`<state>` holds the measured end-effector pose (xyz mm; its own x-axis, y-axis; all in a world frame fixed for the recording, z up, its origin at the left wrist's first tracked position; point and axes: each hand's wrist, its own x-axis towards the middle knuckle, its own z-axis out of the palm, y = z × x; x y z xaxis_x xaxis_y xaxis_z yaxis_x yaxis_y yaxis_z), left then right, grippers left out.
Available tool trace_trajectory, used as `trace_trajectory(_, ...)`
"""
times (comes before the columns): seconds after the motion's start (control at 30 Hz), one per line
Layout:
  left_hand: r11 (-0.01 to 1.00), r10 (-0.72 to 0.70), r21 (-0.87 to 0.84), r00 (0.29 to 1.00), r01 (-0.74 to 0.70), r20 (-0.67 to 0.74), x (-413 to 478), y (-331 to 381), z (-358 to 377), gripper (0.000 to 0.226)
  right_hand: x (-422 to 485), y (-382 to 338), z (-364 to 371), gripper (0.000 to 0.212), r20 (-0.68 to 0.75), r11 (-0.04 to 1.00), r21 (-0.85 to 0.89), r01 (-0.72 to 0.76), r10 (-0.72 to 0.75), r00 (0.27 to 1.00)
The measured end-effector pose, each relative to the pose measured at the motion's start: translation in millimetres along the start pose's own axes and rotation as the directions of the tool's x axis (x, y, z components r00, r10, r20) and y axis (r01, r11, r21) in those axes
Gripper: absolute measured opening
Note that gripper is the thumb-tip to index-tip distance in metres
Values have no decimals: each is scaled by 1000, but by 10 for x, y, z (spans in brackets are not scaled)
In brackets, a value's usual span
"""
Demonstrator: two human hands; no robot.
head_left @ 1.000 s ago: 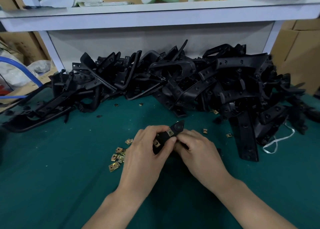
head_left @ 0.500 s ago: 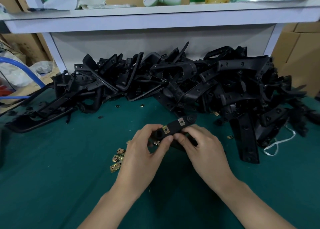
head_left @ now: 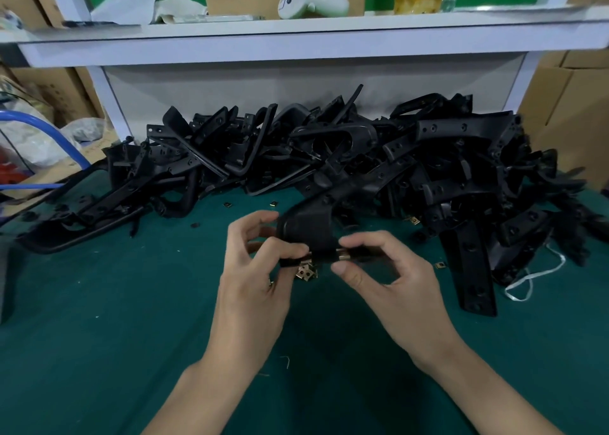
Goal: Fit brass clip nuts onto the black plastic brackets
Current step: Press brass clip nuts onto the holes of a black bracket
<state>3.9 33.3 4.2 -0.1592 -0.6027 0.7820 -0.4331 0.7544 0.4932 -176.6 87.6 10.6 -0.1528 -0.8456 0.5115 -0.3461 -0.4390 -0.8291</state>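
A black plastic bracket [head_left: 304,228] is held above the green mat between both hands, tilted up toward the pile. My left hand [head_left: 253,270] pinches its left lower edge with thumb and fingers. My right hand [head_left: 385,276] pinches its right lower end, where a brass clip nut [head_left: 342,254] shows at the fingertips. A small heap of loose brass clip nuts [head_left: 306,271] lies on the mat just under the bracket, partly hidden by my left hand.
A big pile of black brackets [head_left: 379,164] fills the back of the green mat [head_left: 115,319]. Stray clip nuts [head_left: 439,265] lie near it. One long bracket [head_left: 471,270] and a white cord [head_left: 527,279] lie at right. A white shelf [head_left: 296,36] overhangs the back.
The bracket has been turned over: its face with two fitted nuts no longer shows, and its broad end now points up and away. Both hands shifted their grip to the lower edge.
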Motion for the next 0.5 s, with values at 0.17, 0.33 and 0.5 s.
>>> trace_trajectory(0.17, 999, 2, 33, 1000, -2, -13, -22, -23, 6, 38, -18, 6, 22, 20, 26, 999, -41, -23, 24, 999)
trace_trajectory(0.33, 1000, -14, 26, 1000, 14, -17, -29, -19, 22, 36, -25, 2, -1, 21, 9, 996, -85, -34, 35, 999)
trace_trajectory(0.5, 999, 51, -7, 999, -51, -12, -9, 29, 21, 19, 1, -110, -25, 14, -91, 969, -172, 176, -193, 977)
